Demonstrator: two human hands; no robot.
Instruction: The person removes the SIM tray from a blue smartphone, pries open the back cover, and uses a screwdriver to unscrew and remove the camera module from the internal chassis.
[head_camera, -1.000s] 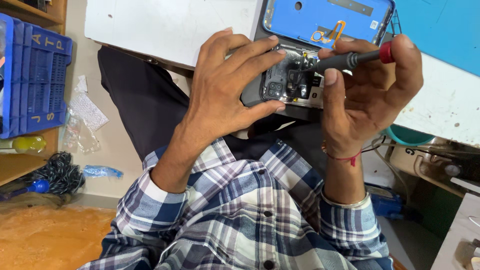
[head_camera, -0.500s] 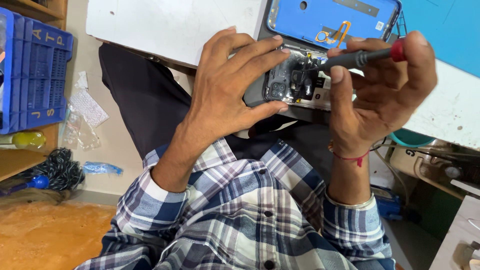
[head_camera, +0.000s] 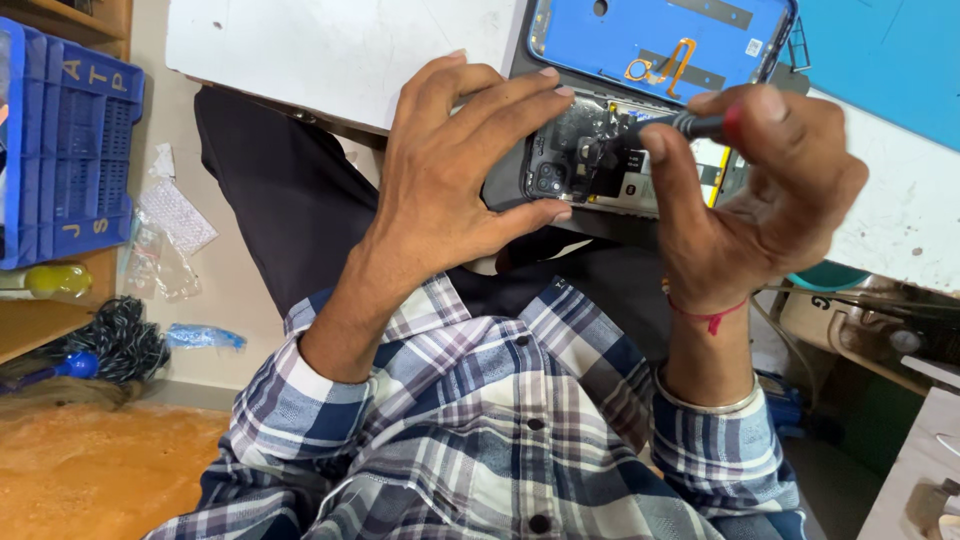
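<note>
My left hand (head_camera: 455, 175) grips an opened phone (head_camera: 610, 165) at the white bench's near edge, its dark circuit board and camera module exposed. My right hand (head_camera: 765, 195) holds a thin screwdriver (head_camera: 690, 125) with a black shaft and red end, its tip resting on the phone's inner parts close to the camera module. Just beyond lies a blue phone back cover (head_camera: 660, 40), inner side up, with an orange flex strip on it.
The white bench top (head_camera: 340, 50) carries a blue mat (head_camera: 880, 60) at the right. A blue plastic crate (head_camera: 65, 150) stands at the left on a wooden shelf. Plastic scraps and a dark broom head (head_camera: 120, 340) lie on the floor. Cables hang under the bench at right.
Both hands and the phone have shifted slightly toward the right. My right hand has turned, so the screwdriver's red end now sits under my fingers.
</note>
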